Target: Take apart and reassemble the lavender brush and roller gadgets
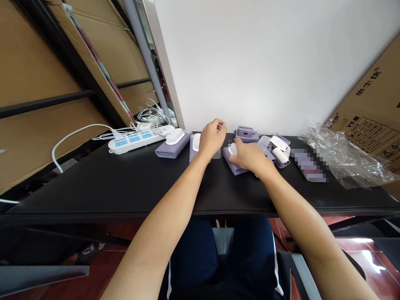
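Observation:
My right hand (248, 156) is closed at a white rounded piece (233, 149) on a textured purple case (235, 167), its thumb and forefinger on either side. Curled fingers show on my left hand (214, 137), above another purple case (191, 154) with a white piece (196, 142) on it. Its fingertips are turned away, so I cannot make out what they hold. Under that hand lies a clear plastic piece (217, 154). Farther left, a purple case (173, 146) bears a white rounded piece (175, 136), untouched by either hand.
Behind my right hand stands an open purple case (246, 133), near white and purple parts (280, 156). A phone (309, 166) and crumpled clear plastic (356, 156) lie farther right on the black table (125, 183). A power strip (136, 140) with cords sits left; a white wall (250, 62) rises behind.

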A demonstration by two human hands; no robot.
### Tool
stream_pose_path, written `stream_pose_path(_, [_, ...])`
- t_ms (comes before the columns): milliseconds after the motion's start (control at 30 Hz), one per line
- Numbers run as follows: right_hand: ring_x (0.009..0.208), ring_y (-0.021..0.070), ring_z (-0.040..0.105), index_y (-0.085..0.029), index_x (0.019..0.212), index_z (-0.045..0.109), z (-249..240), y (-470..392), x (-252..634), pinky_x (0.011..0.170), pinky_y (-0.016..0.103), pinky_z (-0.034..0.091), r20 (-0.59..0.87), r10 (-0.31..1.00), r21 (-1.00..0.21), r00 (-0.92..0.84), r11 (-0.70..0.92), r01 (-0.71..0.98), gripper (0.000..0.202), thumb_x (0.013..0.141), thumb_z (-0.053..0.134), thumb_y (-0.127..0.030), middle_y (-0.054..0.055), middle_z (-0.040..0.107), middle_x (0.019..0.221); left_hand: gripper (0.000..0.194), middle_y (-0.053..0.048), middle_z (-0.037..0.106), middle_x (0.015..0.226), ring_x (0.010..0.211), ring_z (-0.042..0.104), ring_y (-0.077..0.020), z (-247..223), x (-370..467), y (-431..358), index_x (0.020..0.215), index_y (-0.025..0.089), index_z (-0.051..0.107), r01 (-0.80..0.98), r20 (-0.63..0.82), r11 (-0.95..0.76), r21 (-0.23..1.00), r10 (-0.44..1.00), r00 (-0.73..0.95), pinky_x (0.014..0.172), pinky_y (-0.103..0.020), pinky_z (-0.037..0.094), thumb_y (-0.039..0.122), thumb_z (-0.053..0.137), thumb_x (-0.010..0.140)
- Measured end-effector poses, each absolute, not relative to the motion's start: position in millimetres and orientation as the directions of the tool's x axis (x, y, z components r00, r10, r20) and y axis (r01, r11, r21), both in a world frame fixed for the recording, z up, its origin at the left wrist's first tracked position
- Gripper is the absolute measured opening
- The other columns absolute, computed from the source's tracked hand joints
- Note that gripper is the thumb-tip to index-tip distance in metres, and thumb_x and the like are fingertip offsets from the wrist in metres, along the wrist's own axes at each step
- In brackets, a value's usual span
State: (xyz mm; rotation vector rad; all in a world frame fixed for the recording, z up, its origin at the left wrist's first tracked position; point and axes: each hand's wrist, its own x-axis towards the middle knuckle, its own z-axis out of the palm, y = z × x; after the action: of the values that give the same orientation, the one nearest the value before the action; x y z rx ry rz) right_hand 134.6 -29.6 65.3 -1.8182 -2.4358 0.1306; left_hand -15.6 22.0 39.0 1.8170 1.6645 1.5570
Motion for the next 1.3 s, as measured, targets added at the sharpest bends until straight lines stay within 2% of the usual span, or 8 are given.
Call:
stream_pose_path(133, [0.111,0.035,0.072,-0.019,0.147,0.051,74,-12,156,0.091,0.045,0.056,-0.027,0.974,-0.44,-0.227,0.192,0.877,0.066,0.087,0.063,-0.042,0.017,0.074,0.129,0.014,-0.003,0.072,0.095,0.088,0.065,-0.0195,40,-17,23,0.102,0.024,0.067,0.526,0.531,-0.333,0.783,0.797,-0.286,0.084,-0.033,0.048,0.025,0.055,0.097])
stream_pose_path(233, [0.098,0.027,0.073,-0.024,0.138,0.059,77,2,173,0.081,0.04,0.06,-0.071,0.968,-0.76,-0.239,0.103,0.642,0.05,0.094,0.053,-0.046,0.011,0.076,0.123,0.017,-0.005,0.073,0.1,0.092,0.066,-0.0197,40,-14,22,0.105,0.024,0.067,0.464,0.54,-0.372,0.804,0.783,-0.308,0.088,-0.033,0.05,0.035,0.054,0.101])
stream_pose_path(400, [0.092,0.0229,0.073,-0.023,0.119,0.066,74,15,183,0.077,0.036,0.063,-0.064,0.964,-0.951,-0.257,0.02,0.309,0.045,0.103,0.037,-0.053,0.011,0.078,0.109,0.038,-0.01,0.069,0.136,0.125,0.063,-0.0219,35,-5,18,0.128,0.025,0.067,0.435,0.638,-0.546,0.716,0.764,-0.092,0.11,-0.035,0.046,0.05,0.049,0.105])
stream_pose_path(567, [0.088,0.0205,0.072,-0.019,0.125,0.063,70,14,176,0.076,0.032,0.063,-0.044,0.966,-0.981,-0.255,0.006,0.192,0.059,0.105,0.028,-0.063,0.013,0.076,0.106,0.056,-0.014,0.059,0.153,0.146,0.051,-0.0263,27,0,16,0.149,0.024,0.056,0.528,0.656,-0.588,0.613,0.751,0.075,0.125,-0.045,0.033,0.057,0.044,0.106])
stream_pose_path(800, [0.093,0.0245,0.073,-0.022,0.134,0.065,71,3,165,0.075,0.034,0.062,0.017,0.979,-0.969,-0.205,0.066,0.237,0.085,0.101,0.012,-0.079,0.013,0.077,0.111,0.08,-0.012,0.034,0.174,0.163,0.028,-0.0304,27,0,15,0.163,0.031,0.037,0.409,0.592,-0.612,0.677,0.783,0.191,0.13,-0.048,0.027,0.072,0.053,0.096])
stream_pose_path(900, [0.102,0.0246,0.073,-0.023,0.149,0.055,68,1,159,0.078,0.034,0.062,0.11,0.962,-0.931,-0.249,0.187,0.312,0.089,0.1,0.006,-0.079,0.013,0.074,0.123,0.076,-0.009,0.04,0.17,0.158,0.038,-0.0296,29,0,17,0.159,0.033,0.042,0.295,0.611,-0.61,0.736,0.785,0.1,0.125,-0.044,0.037,0.072,0.055,0.095])
stream_pose_path(1067, [0.133,0.0249,0.061,-0.03,0.171,0.012,58,2,148,0.092,0.034,0.059,0.256,0.936,-0.835,-0.243,0.341,0.432,0.08,0.104,0.025,-0.072,0.013,0.052,0.16,0.067,-0.01,0.063,0.147,0.129,0.067,-0.0254,29,0,21,0.146,0.033,0.053,0.052,0.52,-0.517,0.854,0.853,-0.051,0.099,-0.038,0.058,0.074,0.024,0.102])
stream_pose_path(1300, [0.139,0.0232,0.055,-0.029,0.171,-0.01,54,-2,148,0.101,0.036,0.052,0.368,0.911,-0.674,-0.186,0.399,0.622,0.069,0.11,0.013,-0.054,0.013,0.042,0.167,0.067,-0.008,0.068,0.138,0.135,0.063,-0.0255,25,17,16,0.141,0.031,0.059,0.072,0.578,-0.574,0.816,0.812,-0.074,0.107,-0.04,0.054,0.071,0.02,0.104])
